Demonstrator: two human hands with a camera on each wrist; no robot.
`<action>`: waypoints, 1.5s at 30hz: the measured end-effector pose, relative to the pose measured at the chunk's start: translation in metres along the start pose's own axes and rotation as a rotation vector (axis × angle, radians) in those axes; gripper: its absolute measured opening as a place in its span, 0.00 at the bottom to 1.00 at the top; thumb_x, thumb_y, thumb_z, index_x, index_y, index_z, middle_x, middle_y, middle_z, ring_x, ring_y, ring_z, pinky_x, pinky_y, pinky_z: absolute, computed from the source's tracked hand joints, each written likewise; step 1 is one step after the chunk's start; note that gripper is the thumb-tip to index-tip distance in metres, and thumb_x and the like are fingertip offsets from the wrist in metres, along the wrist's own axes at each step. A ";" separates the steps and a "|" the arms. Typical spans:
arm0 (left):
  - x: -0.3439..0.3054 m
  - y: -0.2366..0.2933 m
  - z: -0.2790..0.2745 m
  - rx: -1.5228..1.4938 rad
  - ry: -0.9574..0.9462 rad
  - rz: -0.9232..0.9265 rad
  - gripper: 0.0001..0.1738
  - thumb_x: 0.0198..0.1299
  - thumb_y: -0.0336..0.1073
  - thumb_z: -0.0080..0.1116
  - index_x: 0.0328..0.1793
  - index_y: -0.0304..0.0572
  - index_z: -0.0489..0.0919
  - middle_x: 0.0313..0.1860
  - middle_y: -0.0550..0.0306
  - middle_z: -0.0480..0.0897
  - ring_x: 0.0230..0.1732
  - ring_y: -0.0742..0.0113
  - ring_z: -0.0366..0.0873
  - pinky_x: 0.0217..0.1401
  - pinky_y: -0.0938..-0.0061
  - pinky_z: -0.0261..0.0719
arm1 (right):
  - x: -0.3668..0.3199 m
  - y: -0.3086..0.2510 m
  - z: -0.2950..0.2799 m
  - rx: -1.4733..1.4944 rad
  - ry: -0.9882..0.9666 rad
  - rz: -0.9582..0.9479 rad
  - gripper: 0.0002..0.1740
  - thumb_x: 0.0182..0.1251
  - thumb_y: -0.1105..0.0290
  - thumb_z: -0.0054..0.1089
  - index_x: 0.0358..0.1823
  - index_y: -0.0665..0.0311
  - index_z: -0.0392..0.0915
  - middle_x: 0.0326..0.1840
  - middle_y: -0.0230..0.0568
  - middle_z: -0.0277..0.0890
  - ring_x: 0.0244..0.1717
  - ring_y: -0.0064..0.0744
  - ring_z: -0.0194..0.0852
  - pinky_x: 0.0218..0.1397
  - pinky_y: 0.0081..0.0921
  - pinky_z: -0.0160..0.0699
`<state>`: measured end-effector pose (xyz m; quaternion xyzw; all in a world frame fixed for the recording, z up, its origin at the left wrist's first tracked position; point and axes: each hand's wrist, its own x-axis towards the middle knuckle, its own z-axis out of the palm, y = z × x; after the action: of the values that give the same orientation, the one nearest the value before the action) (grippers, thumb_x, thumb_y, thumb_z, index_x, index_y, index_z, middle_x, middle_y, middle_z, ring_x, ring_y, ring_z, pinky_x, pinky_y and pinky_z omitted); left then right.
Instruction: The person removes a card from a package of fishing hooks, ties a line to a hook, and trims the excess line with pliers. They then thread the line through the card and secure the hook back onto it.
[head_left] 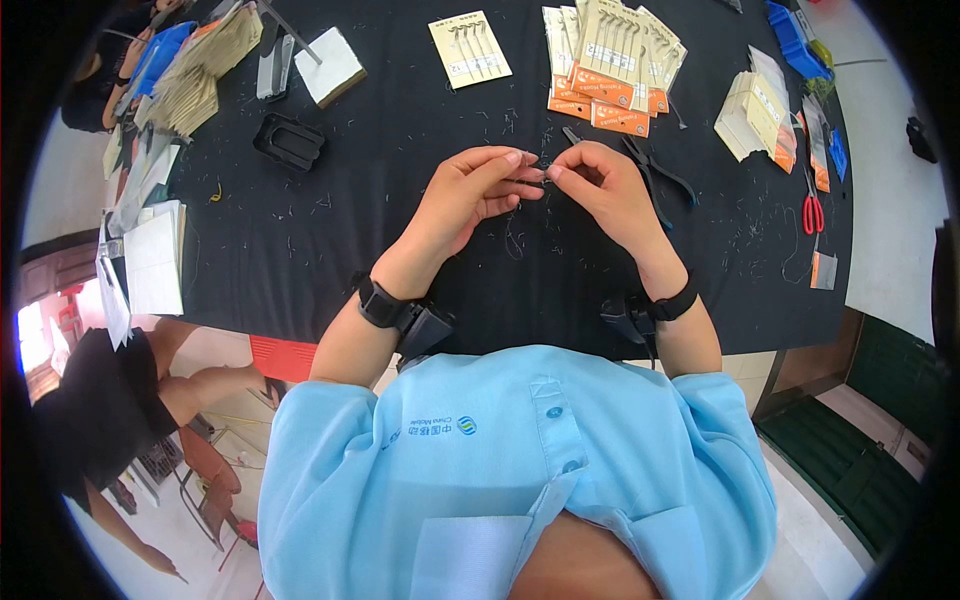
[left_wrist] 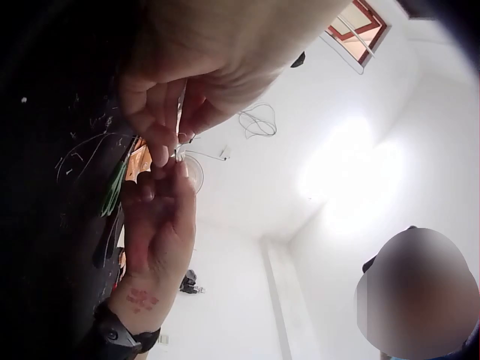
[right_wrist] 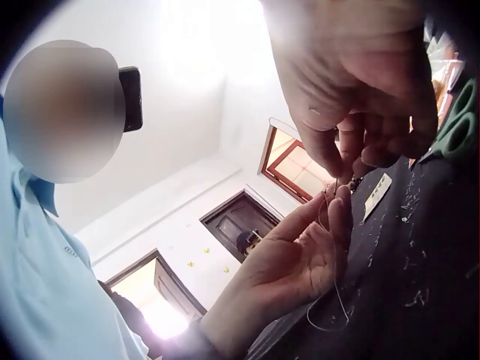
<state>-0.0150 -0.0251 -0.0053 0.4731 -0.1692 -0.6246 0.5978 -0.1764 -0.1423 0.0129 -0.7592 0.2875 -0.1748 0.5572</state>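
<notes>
Both hands meet over the black table in the head view, fingertips almost touching. My left hand (head_left: 468,195) pinches a small, thin metal piece (left_wrist: 180,109) that looks like a fishing hook between thumb and fingers; most of it is hidden. Opposite it, the thumb and index finger of my right hand (head_left: 605,190) pinch thin fishing line at the same spot. A loop of that fishing line (right_wrist: 330,328) dangles below the left fingers in the right wrist view. Just beyond the right hand lie pliers (head_left: 660,180) with dark handles.
A card of hooks (head_left: 470,50) lies ahead, with a pile of hook packets (head_left: 615,65) beside it. On the right are red-handled scissors (head_left: 813,214) and more cards (head_left: 748,115). A black tray (head_left: 289,141), stapler (head_left: 274,68) and white block (head_left: 330,67) sit left. Thread scraps litter the cloth.
</notes>
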 end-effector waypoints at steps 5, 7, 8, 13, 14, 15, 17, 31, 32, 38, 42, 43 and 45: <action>0.001 0.000 -0.001 -0.044 -0.007 -0.011 0.14 0.65 0.39 0.52 0.51 0.37 0.77 0.45 0.50 0.82 0.44 0.66 0.81 0.45 0.78 0.77 | -0.001 -0.003 0.001 0.034 0.006 0.009 0.08 0.60 0.70 0.60 0.32 0.69 0.77 0.27 0.31 0.73 0.26 0.15 0.67 0.29 0.16 0.65; 0.000 -0.001 0.000 -0.050 0.013 0.002 0.14 0.65 0.39 0.52 0.51 0.37 0.77 0.46 0.50 0.81 0.45 0.66 0.81 0.45 0.78 0.77 | -0.003 -0.009 0.002 0.004 -0.009 0.000 0.07 0.59 0.70 0.60 0.33 0.68 0.77 0.27 0.31 0.72 0.26 0.15 0.67 0.29 0.16 0.65; 0.000 -0.002 0.001 -0.057 0.033 0.015 0.14 0.65 0.38 0.52 0.51 0.37 0.77 0.48 0.50 0.81 0.46 0.66 0.81 0.45 0.77 0.77 | -0.003 -0.013 0.003 0.005 -0.009 0.000 0.07 0.59 0.70 0.60 0.33 0.68 0.77 0.27 0.31 0.72 0.26 0.15 0.67 0.29 0.16 0.65; 0.000 -0.003 0.003 -0.076 0.036 0.007 0.14 0.66 0.37 0.51 0.51 0.35 0.76 0.48 0.51 0.80 0.45 0.67 0.81 0.49 0.73 0.80 | -0.006 -0.029 0.013 -0.208 -0.010 -0.190 0.06 0.56 0.71 0.62 0.32 0.66 0.78 0.26 0.35 0.70 0.24 0.24 0.68 0.28 0.19 0.66; -0.001 -0.002 0.004 -0.095 0.027 0.001 0.14 0.66 0.37 0.51 0.51 0.34 0.76 0.48 0.50 0.80 0.46 0.66 0.81 0.52 0.72 0.80 | -0.005 -0.030 0.017 -0.220 0.012 -0.225 0.06 0.56 0.71 0.62 0.32 0.66 0.78 0.25 0.36 0.70 0.23 0.27 0.68 0.27 0.21 0.66; -0.002 -0.001 0.005 -0.095 0.028 0.000 0.14 0.66 0.37 0.51 0.51 0.34 0.76 0.48 0.50 0.80 0.46 0.66 0.81 0.52 0.72 0.80 | -0.004 -0.029 0.019 -0.220 0.012 -0.225 0.06 0.56 0.71 0.62 0.32 0.66 0.78 0.25 0.36 0.70 0.23 0.27 0.68 0.27 0.21 0.66; -0.003 0.001 0.006 -0.174 0.007 -0.046 0.14 0.66 0.36 0.50 0.51 0.33 0.75 0.47 0.49 0.80 0.47 0.64 0.80 0.55 0.68 0.79 | -0.002 -0.024 0.023 -0.261 0.048 -0.339 0.06 0.56 0.71 0.62 0.32 0.66 0.78 0.26 0.36 0.70 0.22 0.26 0.66 0.26 0.21 0.65; -0.003 -0.003 0.007 -0.294 -0.057 -0.016 0.19 0.67 0.38 0.48 0.58 0.30 0.72 0.54 0.47 0.76 0.55 0.64 0.75 0.61 0.69 0.73 | 0.003 -0.018 0.031 -0.168 0.232 -0.213 0.06 0.53 0.73 0.63 0.31 0.66 0.78 0.28 0.33 0.71 0.22 0.21 0.62 0.25 0.18 0.62; -0.003 -0.003 0.008 -0.280 -0.054 -0.018 0.20 0.67 0.38 0.47 0.58 0.30 0.72 0.54 0.47 0.76 0.55 0.64 0.75 0.61 0.69 0.73 | 0.003 -0.018 0.031 -0.169 0.247 -0.225 0.06 0.53 0.74 0.63 0.31 0.66 0.77 0.28 0.33 0.71 0.22 0.21 0.63 0.25 0.18 0.62; -0.003 -0.004 0.010 -0.275 -0.060 -0.003 0.20 0.67 0.39 0.48 0.58 0.29 0.72 0.54 0.47 0.77 0.54 0.65 0.76 0.60 0.70 0.74 | 0.002 -0.017 0.032 -0.145 0.259 -0.223 0.05 0.52 0.76 0.62 0.30 0.67 0.76 0.27 0.33 0.71 0.23 0.21 0.64 0.25 0.17 0.64; -0.003 -0.004 0.011 -0.260 -0.039 0.011 0.20 0.67 0.39 0.48 0.58 0.29 0.72 0.53 0.48 0.77 0.53 0.65 0.76 0.59 0.71 0.74 | 0.002 -0.018 0.031 -0.158 0.259 -0.219 0.04 0.52 0.77 0.62 0.30 0.67 0.76 0.27 0.34 0.71 0.23 0.21 0.66 0.25 0.17 0.65; -0.003 -0.004 0.011 -0.259 -0.041 0.014 0.20 0.67 0.38 0.49 0.57 0.30 0.73 0.52 0.48 0.78 0.53 0.65 0.77 0.59 0.71 0.74 | 0.002 -0.018 0.030 -0.158 0.260 -0.221 0.04 0.52 0.77 0.62 0.30 0.68 0.76 0.27 0.34 0.71 0.23 0.21 0.67 0.25 0.17 0.66; -0.003 -0.005 0.010 -0.259 -0.043 0.017 0.19 0.67 0.38 0.49 0.57 0.30 0.73 0.51 0.48 0.78 0.53 0.65 0.77 0.59 0.71 0.74 | 0.002 -0.017 0.030 -0.158 0.263 -0.223 0.04 0.53 0.77 0.61 0.30 0.68 0.76 0.27 0.34 0.71 0.23 0.21 0.68 0.25 0.17 0.67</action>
<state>-0.0263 -0.0248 -0.0031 0.3773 -0.1039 -0.6462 0.6552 -0.1532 -0.1171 0.0195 -0.7983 0.2848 -0.3099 0.4308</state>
